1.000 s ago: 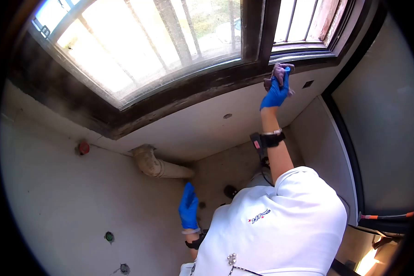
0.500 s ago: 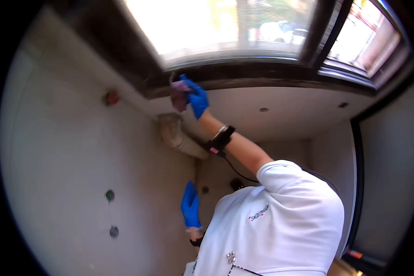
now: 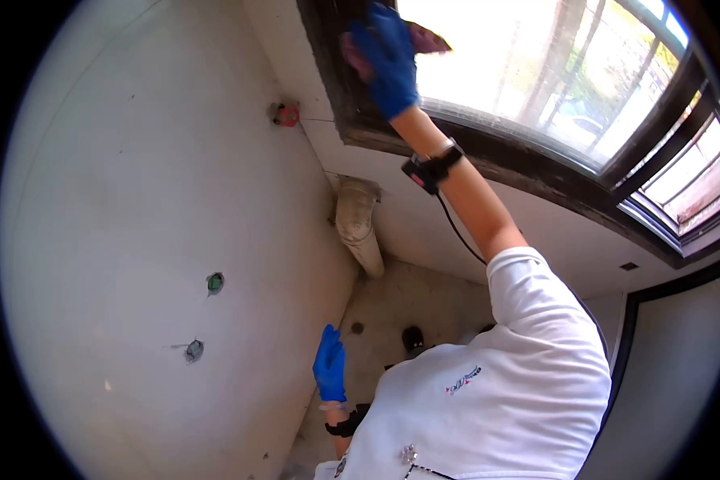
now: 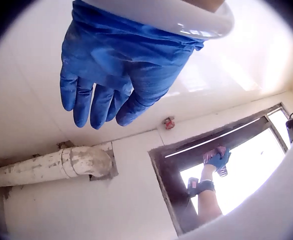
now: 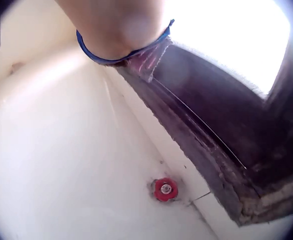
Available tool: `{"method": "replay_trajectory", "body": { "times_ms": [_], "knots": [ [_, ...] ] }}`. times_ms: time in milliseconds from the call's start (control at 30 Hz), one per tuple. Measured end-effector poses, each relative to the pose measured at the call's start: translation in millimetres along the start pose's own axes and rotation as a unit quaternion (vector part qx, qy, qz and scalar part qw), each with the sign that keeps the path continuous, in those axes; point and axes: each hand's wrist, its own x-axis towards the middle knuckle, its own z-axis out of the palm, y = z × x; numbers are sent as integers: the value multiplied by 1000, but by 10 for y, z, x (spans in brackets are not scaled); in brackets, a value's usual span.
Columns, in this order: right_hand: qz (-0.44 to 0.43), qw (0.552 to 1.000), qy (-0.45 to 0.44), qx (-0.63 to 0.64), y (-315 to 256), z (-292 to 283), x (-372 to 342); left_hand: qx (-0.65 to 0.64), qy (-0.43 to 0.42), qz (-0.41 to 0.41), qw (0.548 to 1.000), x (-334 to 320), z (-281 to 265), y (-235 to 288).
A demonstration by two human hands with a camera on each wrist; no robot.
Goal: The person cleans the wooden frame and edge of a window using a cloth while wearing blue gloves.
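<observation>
My right hand (image 3: 388,64), in a blue glove, holds a purple-pink cloth (image 3: 429,40) at the left upright of the dark window frame (image 3: 496,160). Cloth sticks out on both sides of the hand in the head view. From the right wrist, only the glove's cuff and a corner of the cloth (image 5: 149,62) show; the fingers are hidden behind the forearm. My left hand (image 3: 329,366), gloved in blue too, hangs low beside the body near the wall. Its fingers are loosely bent and hold nothing in the left wrist view.
A red valve knob (image 3: 286,114) juts from the left wall near the frame's lower corner. Below the window a stained pipe (image 3: 356,220) bends down to the floor. Two round wall outlets (image 3: 215,283) sit lower left. A cable (image 3: 456,232) trails from the right wrist camera.
My right hand has swept the cloth leftward from below the right pane, along the bottom of the frame, then up its left side. The head view has turned left. The left hand stays low.
</observation>
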Motion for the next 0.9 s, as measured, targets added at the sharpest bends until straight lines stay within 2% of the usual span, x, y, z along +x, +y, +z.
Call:
{"method": "replay_trajectory", "body": {
  "times_ms": [33, 100, 133, 167, 200, 233, 267, 333, 400, 467, 500, 533, 567, 600, 633, 667, 700, 733, 767, 800, 833, 867, 900],
  "knots": [
    [-3, 1000, 2, 5, 66, 255, 7, -7, 24, -5, 1000, -4, -88, -146],
    [20, 981, -132, -142, 149, 642, -121, -15, 51, -9, 999, -23, -164, -335],
    [18, 981, -132, -139, 141, 743, -220, 4, 54, -2, 999, -30, -187, -399],
    [196, 977, -72, -36, 33, 757, -289, 23, 55, 4, 998, -20, -195, -429],
    [366, 928, -10, 69, -60, 742, -338, 22, 57, 4, 998, -4, -181, -428],
    [556, 776, -43, 296, -90, 613, -327, 21, 53, 2, 998, 20, -162, -435],
    [557, 775, -45, 295, -26, 668, -537, 22, 46, -4, 999, 3, -159, -449],
    [563, 799, -59, 204, 114, 811, -1180, 7, 27, -15, 999, 25, -107, -423],
    [555, 798, -90, 216, -151, 526, -1352, -11, 8, -22, 1000, 105, 12, -366],
    [543, 799, -119, 229, -185, 404, -1515, -75, -18, -74, 994, 190, 121, -273],
    [447, 860, -197, 144, -90, 461, -1729, -76, -18, -73, 994, 227, 162, -196],
    [340, 899, -270, 56, 12, 535, -1916, -85, -33, -90, 992, 255, 189, -99],
    [340, 899, -269, 57, 82, 586, -1968, -92, -46, -107, 989, 267, 214, -21],
    [286, 901, -325, -28, 111, 637, -1979, -91, -45, -106, 989, 269, 220, 10],
    [231, 890, -377, -112, 117, 679, -2007, -22, -61, -50, 997, 254, 211, 36],
    [231, 891, -375, -112, 108, 662, -1925, 46, -76, 8, 996, 240, 190, 45],
    [472, 733, -485, 66, 120, 594, -1723, 45, -75, 12, 996, 218, 159, 40],
    [652, 483, -536, 232, 119, 487, -1429, 46, -73, 27, 996, 182, 135, 19],
    [304, 678, -666, 68, -200, 132, -790, 45, -70, 42, 996, 137, 128, -20],
    [460, 637, -605, 133, -88, 180, -619, 37, -68, 46, 996, 102, 122, -86],
    [355, 755, -549, 53, -137, 92, -248, -42, -47, -14, 998, 72, 105, -160],
    [397, 782, -473, 84, -121, 48, 101, -118, -27, -73, 990, 56, 85, -203],
    [164, 903, -397, -13, -112, -9, 436, -123, -26, -71, 990, 57, 64, -225]
  ]
}}
